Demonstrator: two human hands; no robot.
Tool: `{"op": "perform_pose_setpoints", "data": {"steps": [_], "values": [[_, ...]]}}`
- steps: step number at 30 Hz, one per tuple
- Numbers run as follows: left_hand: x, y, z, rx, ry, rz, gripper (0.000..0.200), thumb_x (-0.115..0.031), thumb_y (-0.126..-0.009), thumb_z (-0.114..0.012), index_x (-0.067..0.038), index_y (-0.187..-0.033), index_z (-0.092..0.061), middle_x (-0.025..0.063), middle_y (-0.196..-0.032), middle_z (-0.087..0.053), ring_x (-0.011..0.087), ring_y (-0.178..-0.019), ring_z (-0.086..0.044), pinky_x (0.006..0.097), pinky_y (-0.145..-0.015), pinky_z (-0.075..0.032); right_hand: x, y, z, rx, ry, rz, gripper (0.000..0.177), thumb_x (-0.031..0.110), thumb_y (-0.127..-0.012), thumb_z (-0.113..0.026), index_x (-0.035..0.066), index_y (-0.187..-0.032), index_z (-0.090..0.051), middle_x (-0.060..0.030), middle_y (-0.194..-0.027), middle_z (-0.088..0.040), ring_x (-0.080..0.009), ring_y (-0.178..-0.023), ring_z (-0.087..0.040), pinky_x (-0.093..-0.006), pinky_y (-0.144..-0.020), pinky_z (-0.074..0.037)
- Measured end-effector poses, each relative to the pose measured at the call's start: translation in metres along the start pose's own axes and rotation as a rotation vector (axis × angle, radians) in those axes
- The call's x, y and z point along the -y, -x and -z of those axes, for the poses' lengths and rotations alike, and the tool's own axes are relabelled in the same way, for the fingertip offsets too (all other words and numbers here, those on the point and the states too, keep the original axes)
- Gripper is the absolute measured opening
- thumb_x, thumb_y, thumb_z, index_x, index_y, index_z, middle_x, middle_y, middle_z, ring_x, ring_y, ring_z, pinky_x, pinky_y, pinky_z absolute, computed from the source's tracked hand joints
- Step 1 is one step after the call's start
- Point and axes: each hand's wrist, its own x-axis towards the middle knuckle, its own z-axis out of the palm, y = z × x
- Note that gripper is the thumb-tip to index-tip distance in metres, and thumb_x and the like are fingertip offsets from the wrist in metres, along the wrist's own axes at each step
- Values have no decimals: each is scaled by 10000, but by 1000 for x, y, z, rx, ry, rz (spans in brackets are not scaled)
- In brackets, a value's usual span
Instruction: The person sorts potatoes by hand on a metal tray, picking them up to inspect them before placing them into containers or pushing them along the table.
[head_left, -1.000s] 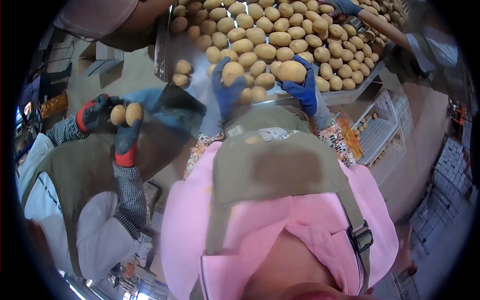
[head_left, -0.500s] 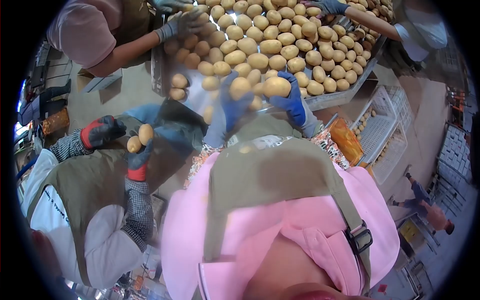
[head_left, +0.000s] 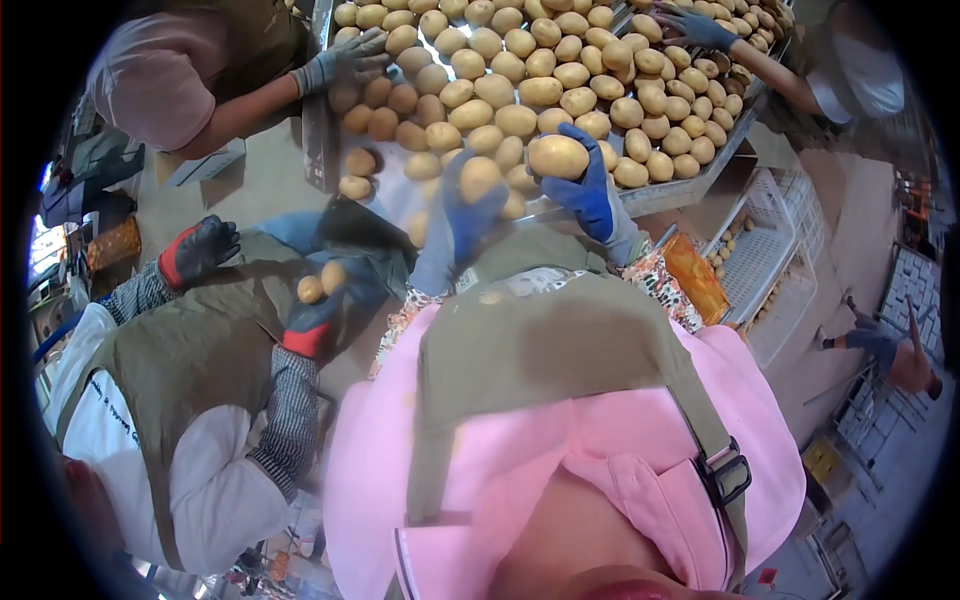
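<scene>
Both my hands wear blue gloves and are over the near edge of a sorting table (head_left: 680, 203) spread with potatoes (head_left: 515, 121). In my right hand (head_left: 588, 190) a large pale potato (head_left: 558, 157) is gripped, raised a little above the others. My left hand (head_left: 468, 208) has its fingers curled round another potato (head_left: 480, 179); that area is partly blurred. Several loose potatoes lie close around both hands, some of them just beyond the fingertips.
A co-worker at left holds two potatoes (head_left: 322, 282) in a red-cuffed glove (head_left: 307, 325). Other workers' gloved hands reach in at upper left (head_left: 342, 62) and upper right (head_left: 697, 26). White crates (head_left: 750, 262) and an orange mesh bag (head_left: 692, 280) stand at right.
My right hand has turned and shifted slightly upward with its potato. My left hand stays nearly in place. The left co-worker's potatoes moved right, and the upper-left worker's hand moved slightly.
</scene>
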Motion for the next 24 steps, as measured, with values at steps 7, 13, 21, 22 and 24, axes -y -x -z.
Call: {"op": "perform_pose_setpoints", "data": {"steps": [7,13,21,22,24], "values": [[-2,-1,-3,-9,35,15,739,-238,-820,-729,-10,-1407,-342,162,-1312,-486,231,-1196,-494,358,-1005,-412,-4,2,3,-6,-69,-37,718,8,-808,-664,68,-1420,-293,-130,-1248,-537,-203,-1060,-609,-308,-879,-513],[-5,-6,-5,-39,225,80,797,-118,-766,-764,-5,-1420,-322,173,-1368,-447,239,-1237,-460,352,-1025,-396,32,7,-13,-80,-150,-252,731,68,-811,-669,81,-1435,-288,-126,-1278,-516,-191,-1074,-591,-313,-873,-510],[-1,-5,-10,-18,-178,-52,764,-131,-769,-765,-9,-1396,-345,156,-1329,-477,228,-1197,-495,351,-995,-425,15,10,-4,-30,-124,-156,756,99,-801,-686,72,-1439,-282,-112,-1311,-471,-185,-1133,-538,-310,-908,-490],[4,-6,-9,-22,-263,-108,737,-134,-784,-752,-15,-1391,-351,149,-1308,-490,225,-1169,-519,348,-974,-442,-1,7,1,-17,-126,-122,735,74,-800,-695,62,-1418,-298,-113,-1305,-462,-185,-1141,-530,-317,-933,-480],[10,-6,-10,6,-128,-51,694,-137,-809,-727,-16,-1383,-356,139,-1282,-501,222,-1133,-541,340,-952,-460,-15,6,6,-12,-171,-92,713,46,-808,-701,54,-1403,-309,-113,-1287,-460,-182,-1144,-523,-320,-955,-473]]}}
